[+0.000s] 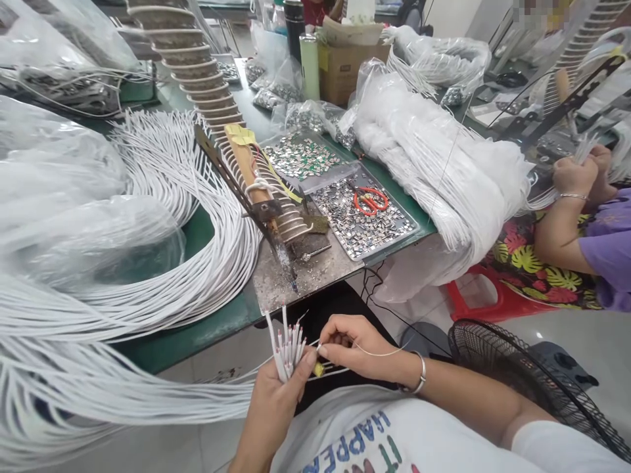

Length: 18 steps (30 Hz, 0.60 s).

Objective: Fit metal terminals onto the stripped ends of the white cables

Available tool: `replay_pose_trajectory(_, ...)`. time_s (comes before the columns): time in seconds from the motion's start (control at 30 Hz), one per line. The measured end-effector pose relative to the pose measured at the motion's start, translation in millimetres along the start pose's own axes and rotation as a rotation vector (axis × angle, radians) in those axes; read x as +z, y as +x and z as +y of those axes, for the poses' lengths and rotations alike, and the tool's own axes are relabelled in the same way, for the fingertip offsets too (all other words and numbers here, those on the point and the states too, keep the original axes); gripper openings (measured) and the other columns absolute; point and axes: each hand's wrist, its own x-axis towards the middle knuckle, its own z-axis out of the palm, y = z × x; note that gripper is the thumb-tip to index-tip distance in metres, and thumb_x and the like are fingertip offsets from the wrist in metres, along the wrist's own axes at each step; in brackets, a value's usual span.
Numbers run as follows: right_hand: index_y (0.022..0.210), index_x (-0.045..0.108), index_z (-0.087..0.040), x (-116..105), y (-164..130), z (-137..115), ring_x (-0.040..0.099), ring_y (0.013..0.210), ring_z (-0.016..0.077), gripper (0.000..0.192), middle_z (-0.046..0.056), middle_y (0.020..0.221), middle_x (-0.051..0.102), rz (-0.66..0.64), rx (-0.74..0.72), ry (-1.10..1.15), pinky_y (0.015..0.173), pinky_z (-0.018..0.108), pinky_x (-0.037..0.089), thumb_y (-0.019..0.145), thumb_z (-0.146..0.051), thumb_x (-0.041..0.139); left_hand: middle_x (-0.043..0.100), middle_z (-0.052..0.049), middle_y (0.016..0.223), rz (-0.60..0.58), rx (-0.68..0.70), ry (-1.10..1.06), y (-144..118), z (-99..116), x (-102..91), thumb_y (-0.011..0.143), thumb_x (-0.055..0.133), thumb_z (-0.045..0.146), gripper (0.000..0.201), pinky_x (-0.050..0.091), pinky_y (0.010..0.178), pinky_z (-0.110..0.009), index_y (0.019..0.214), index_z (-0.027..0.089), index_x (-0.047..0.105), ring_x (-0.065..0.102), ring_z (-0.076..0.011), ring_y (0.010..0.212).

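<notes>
Close to the person's lap, below the near edge of the green worktop [207,332], the left hand [276,401] is clenched around a fanned bundle of white wires [286,345], their stripped tips pointing upward and their long tails sweeping off to the left in a thick sheaf. The right hand [352,345], a silver bracelet [419,374] on its wrist, meets the left just beside the bundle, its grip pinched on one thin wire [379,353] that loops out to the right; a small yellowish piece sits between the two hands, too small to make out. On the worktop above them, a metal tray [362,213] full of small shiny metal pieces holds red-handled scissors [371,199], and to its left a long ribbed rack [217,98] leans across a worn metal plate. Coils of white cable [207,197] curve around the left side, and a heap of white strands in clear plastic [444,157] lies at the right. Farther right, another person's hands [582,174] work at more wires, and a black fan [522,381] stands on the floor.
</notes>
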Motion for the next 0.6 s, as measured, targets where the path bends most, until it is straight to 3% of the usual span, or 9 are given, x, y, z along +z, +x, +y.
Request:
replay_pose_trajectory(0.3, 0.081, 0.062, -0.012, -0.1, 1.1, 1.0, 0.044, 0.053, 0.0054, 0.006, -0.004, 0.061, 0.052, -0.002, 0.015, 0.084, 0.049, 0.017, 0.035, 0.080, -0.018, 0.061, 0.067, -0.006, 0.081, 0.024, 0.061, 0.024, 5.4, -3.9, -4.6, 0.075, 0.072, 0.047, 0.032, 0.044, 0.075, -0.030, 0.080, 0.016, 0.072, 0.058, -0.0206, 0.078)
replay_pose_trajectory(0.43, 0.079, 0.061, -0.012, 1.8, 5.2, 3.8, 0.047, 0.053, 0.0056, 0.009, -0.003, 0.062, 0.055, 0.008, 0.104, 0.184, 0.049, 0.016, 0.036, 0.075, -0.018, 0.065, 0.059, -0.002, 0.066, -0.009, 0.111, 0.107, 3.6, -4.7, -1.9, 0.084, 0.062, 0.049, 0.033, 0.043, 0.062, -0.028, 0.087, 0.017, 0.066, 0.053, -0.0168, 0.063)
replay_pose_trajectory(0.6, 0.074, 0.058, -0.013, 12.5, 14.5, 16.3, 0.046, 0.042, 0.0060, 0.016, -0.004, 0.051, 0.055, 0.009, 0.300, 0.546, 0.039, 0.015, 0.033, 0.064, -0.022, 0.068, 0.054, 0.001, 0.058, 0.023, 0.375, 0.306, -2.4, -1.4, -0.6, 0.093, 0.049, 0.040, 0.026, 0.041, 0.060, -0.028, 0.079, 0.020, 0.060, 0.050, -0.0155, 0.056)
